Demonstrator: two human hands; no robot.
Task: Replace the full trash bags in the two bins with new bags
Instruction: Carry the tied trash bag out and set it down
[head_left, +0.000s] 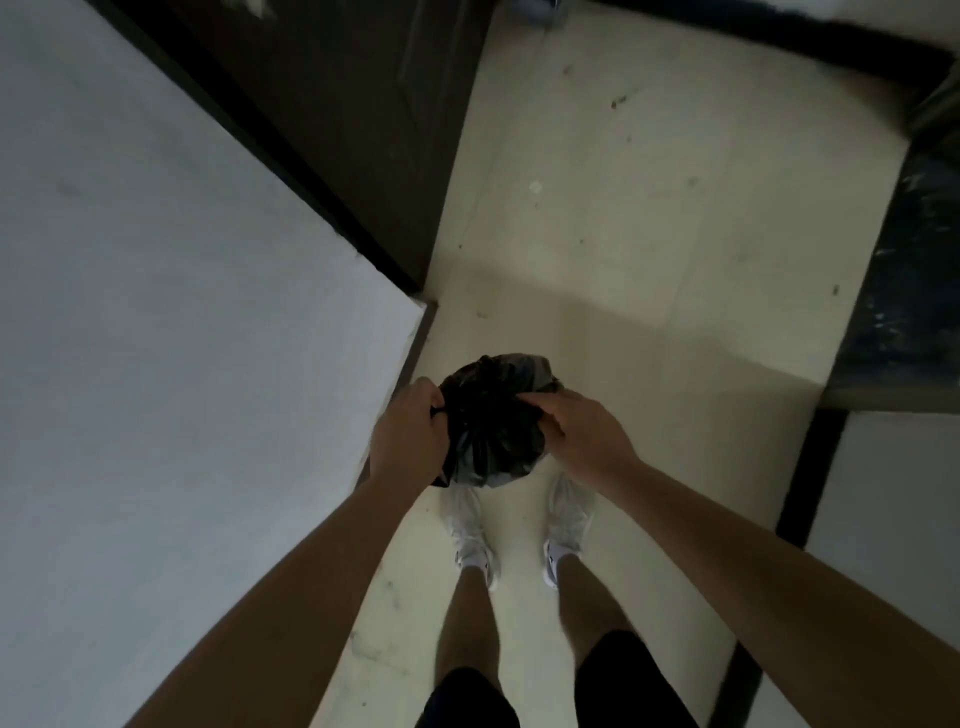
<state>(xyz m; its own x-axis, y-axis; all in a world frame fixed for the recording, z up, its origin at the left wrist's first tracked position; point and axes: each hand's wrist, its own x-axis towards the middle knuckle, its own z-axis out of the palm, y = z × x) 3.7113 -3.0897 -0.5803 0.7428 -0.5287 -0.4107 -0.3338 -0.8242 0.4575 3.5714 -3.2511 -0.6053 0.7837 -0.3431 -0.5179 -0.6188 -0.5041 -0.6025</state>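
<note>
A full black trash bag hangs in front of me above the pale floor, just ahead of my feet. My left hand grips the gathered plastic at the bag's left side, fingers closed around a twisted strand. At the bag's right top, my right hand pinches the plastic with its fingertips. The bag's top is bunched and creased toward the middle. No bin is in view.
A white wall runs along the left, ending at a corner beside the bag. A dark door stands behind it. Pale floor tiles stretch ahead. A dark speckled surface and black baseboard lie at the right.
</note>
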